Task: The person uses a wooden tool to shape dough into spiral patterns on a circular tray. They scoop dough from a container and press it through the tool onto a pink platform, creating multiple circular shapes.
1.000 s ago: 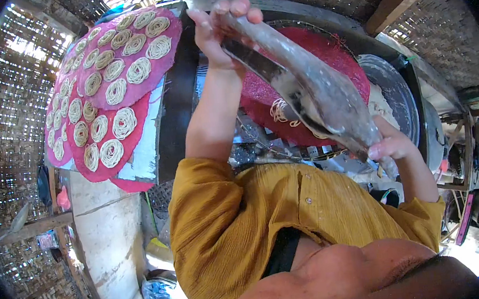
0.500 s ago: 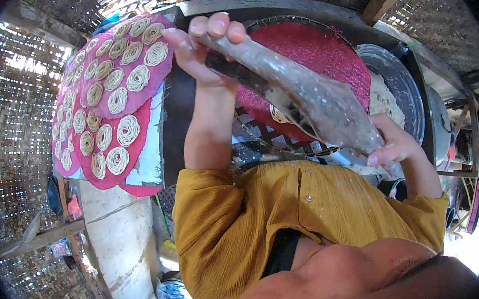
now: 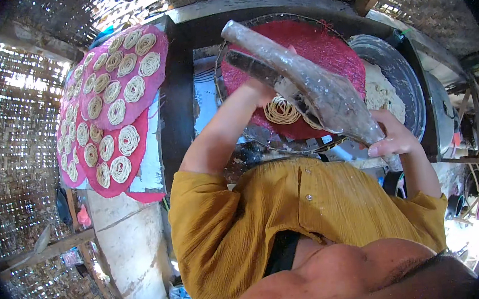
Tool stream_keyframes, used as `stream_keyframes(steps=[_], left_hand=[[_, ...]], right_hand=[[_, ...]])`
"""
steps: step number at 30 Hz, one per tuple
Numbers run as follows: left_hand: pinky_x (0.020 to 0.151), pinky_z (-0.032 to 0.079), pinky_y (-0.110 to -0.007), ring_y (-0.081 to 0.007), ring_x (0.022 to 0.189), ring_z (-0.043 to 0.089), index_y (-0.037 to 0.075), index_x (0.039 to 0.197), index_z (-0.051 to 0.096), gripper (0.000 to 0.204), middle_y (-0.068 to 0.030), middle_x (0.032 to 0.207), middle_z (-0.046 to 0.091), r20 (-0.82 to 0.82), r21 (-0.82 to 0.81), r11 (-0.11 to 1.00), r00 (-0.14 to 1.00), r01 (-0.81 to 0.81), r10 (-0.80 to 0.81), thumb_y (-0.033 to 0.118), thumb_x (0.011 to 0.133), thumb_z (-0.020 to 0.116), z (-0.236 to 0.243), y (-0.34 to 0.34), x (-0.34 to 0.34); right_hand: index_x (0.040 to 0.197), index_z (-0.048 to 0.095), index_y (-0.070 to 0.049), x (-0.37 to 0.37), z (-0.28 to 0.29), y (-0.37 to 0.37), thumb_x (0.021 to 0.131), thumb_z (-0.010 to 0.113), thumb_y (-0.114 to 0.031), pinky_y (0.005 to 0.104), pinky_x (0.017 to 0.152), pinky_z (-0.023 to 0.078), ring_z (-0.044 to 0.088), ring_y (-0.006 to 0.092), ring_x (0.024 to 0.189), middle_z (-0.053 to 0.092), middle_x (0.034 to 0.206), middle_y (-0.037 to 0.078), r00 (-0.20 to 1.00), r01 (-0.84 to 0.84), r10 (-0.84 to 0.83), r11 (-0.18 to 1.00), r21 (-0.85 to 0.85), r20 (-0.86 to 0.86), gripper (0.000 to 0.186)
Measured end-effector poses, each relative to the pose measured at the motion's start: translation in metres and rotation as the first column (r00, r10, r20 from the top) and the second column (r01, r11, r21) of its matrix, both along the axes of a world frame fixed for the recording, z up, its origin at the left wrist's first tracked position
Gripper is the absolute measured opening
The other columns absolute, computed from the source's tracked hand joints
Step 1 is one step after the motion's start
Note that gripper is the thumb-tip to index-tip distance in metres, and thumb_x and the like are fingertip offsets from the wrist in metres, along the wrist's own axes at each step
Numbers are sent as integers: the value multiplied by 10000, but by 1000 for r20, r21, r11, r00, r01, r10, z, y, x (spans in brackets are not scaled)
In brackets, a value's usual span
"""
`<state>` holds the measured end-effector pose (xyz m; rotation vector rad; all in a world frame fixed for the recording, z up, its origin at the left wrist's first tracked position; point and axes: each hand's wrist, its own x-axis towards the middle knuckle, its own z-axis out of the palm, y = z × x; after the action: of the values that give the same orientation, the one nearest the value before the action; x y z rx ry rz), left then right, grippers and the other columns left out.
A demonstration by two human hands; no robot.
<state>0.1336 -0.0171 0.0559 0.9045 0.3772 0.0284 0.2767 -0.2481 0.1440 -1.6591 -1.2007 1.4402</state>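
A long, flour-dusted hand press [image 3: 326, 92] with two handle arms slants over a round tray. My right hand [image 3: 392, 135] is closed around its lower right end. My left hand [image 3: 264, 92] has moved in under the press; the press covers most of its fingers, so I cannot tell whether they grip it. Below lies a red mesh cloth [image 3: 274, 33] on the round woven tray [image 3: 224, 50]. A pale coil of dough strands [image 3: 281, 111] rests on the cloth near the left wrist, and another peeks out partly from beneath the press.
To the left, pink and red cloths [image 3: 146, 109] carry several pale strand coils [image 3: 129, 140]. A large basin [image 3: 412, 84] at the right holds pale dough or flour [image 3: 381, 90]. A dark wooden beam [image 3: 176, 92] divides the cloths from the tray, and woven walls surround the place.
My left hand has left the upper handle end and moved down and right under the press. The two arms now spread apart at the top. My right hand keeps its hold.
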Motion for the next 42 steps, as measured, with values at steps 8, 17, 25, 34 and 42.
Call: stream_keyframes(steps=[8, 17, 25, 34, 42], left_hand=[[964, 294, -313, -149, 1116, 395, 14, 1209, 397, 424, -75, 1216, 446, 45, 88, 988, 992, -123, 120, 295, 893, 395, -94, -2, -2], [913, 323, -325, -207, 1117, 387, 24, 1198, 405, 430, -116, 1093, 536, -89, 418, 888, 981, 194, -173, 315, 895, 314, -26, -11, -10], [883, 252, -450, -329, 1068, 342, 147, 1043, 584, 436, -59, 1331, 281, -272, 961, -61, 961, 269, -46, 458, 839, 357, -9, -11, -34], [913, 296, -428, -327, 1119, 366, 72, 1242, 362, 683, -142, 1323, 295, 242, 782, 542, 951, -308, 192, 588, 797, 319, 21, 33, -9], [1007, 189, -497, -299, 1264, 194, 196, 1354, 104, 957, -141, 1380, 172, 894, -246, 962, 412, 119, 177, 409, 633, 696, 98, 53, 43]], right_hand=[[1043, 517, 57, 2, -5, -4, 521, 726, -319, 267, 747, 406, 513, 138, 829, 569, 883, 91, 1000, 3, -2, 995, 101, -13, 676], [1057, 511, 45, 13, -24, -4, 524, 707, -325, 274, 755, 394, 509, 139, 835, 564, 896, 70, 993, 119, -117, 982, 149, -25, 678], [1052, 514, 51, 19, -31, -5, 530, 678, -342, 267, 742, 389, 504, 145, 824, 564, 897, 70, 967, 236, -218, 963, 133, -132, 674], [1061, 508, 35, 16, -24, -3, 549, 637, -410, 261, 652, 428, 535, 145, 745, 570, 865, 80, 963, 168, -130, 975, 146, -236, 690], [1111, 441, 29, 26, -23, 11, 708, 501, -573, 297, 513, 459, 562, 196, 606, 572, 854, 139, 837, 135, -70, 988, 80, -543, 727]])
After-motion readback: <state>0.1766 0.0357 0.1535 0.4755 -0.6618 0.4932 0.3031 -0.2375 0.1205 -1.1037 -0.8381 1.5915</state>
